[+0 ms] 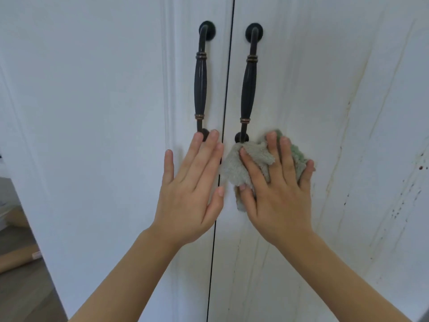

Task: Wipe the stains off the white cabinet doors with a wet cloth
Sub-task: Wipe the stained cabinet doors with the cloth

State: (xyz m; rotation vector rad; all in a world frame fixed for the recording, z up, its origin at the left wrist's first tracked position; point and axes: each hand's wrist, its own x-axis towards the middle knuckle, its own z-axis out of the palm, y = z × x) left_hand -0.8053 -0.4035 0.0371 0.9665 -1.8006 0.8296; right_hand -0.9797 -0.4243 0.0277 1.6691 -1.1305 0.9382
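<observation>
Two white cabinet doors fill the view, the left door [92, 135] and the right door [348, 89], split by a dark gap. My right hand [278, 189] presses a crumpled grey-green cloth [246, 166] flat against the right door, just below its dark handle [248, 89]. Its fingers lie spread over the cloth. My left hand [192, 187] rests flat on the left door beside the gap, fingertips at the foot of the left handle [200, 82]. Brown specks and yellowish streaks [399, 205] mark the right door's right side.
Both dark handles stand out from the doors just above my hands. At the far left, past the cabinet's edge, a strip of wooden floor [21, 287] shows with a tan object lying on it.
</observation>
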